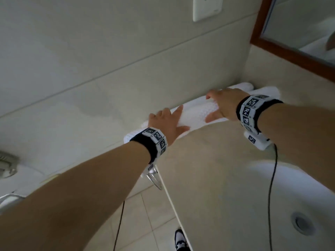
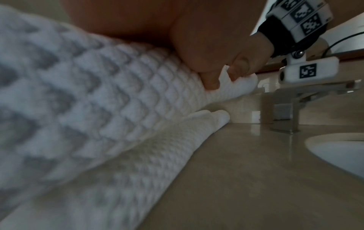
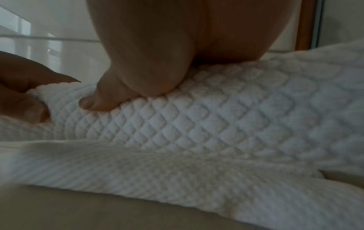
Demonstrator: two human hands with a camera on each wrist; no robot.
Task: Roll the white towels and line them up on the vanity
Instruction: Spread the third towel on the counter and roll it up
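Observation:
A white waffle-weave towel [image 1: 195,113] lies partly rolled along the back wall of the beige vanity top [image 1: 208,160]. My left hand [image 1: 166,122] cups the roll's left part, fingers over the top and thumb on the near side. My right hand [image 1: 223,105] holds its right part the same way. The left wrist view shows the roll [image 2: 98,93] with the right hand's fingertips [image 2: 208,80] dug into it. From the right wrist, the thumb [image 3: 102,102] presses the roll [image 3: 197,116], and a flat layer [image 3: 157,174] lies in front. Two rolled white towels [image 1: 243,85] [image 1: 268,91] sit in the corner beyond.
A white sink basin [image 1: 262,171] with a drain [image 1: 301,222] is set into the counter at right, and a chrome faucet [image 2: 295,109] stands behind it. A wood-framed mirror [image 1: 290,53] and a wall socket plate [image 1: 207,8] hang above. The counter's left edge [image 1: 170,200] drops to floor tiles.

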